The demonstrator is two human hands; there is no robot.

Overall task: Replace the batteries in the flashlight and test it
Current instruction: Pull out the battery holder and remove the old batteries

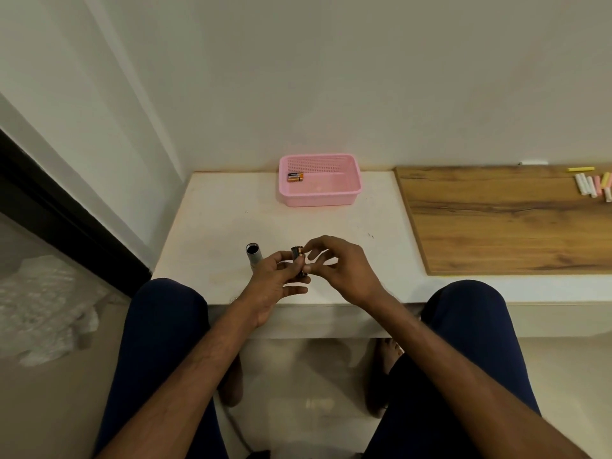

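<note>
My left hand [278, 283] grips a small dark battery holder [298, 260] above the near part of the white table [215, 226]. My right hand [334, 266] pinches the top of that holder, where an orange and black battery end shows. The silver flashlight body [254, 256] lies on the table just left of my left hand, its open dark end facing away from me. A pink basket [319, 193] at the back of the table holds orange and black batteries [295, 177] in its left corner.
A wooden board [496, 220] covers the table's right part, with several chalk sticks [592, 183] at its far right. A wall rises behind the table. My knees flank the table's front edge. A crumpled white sheet [43, 306] lies on the floor at left.
</note>
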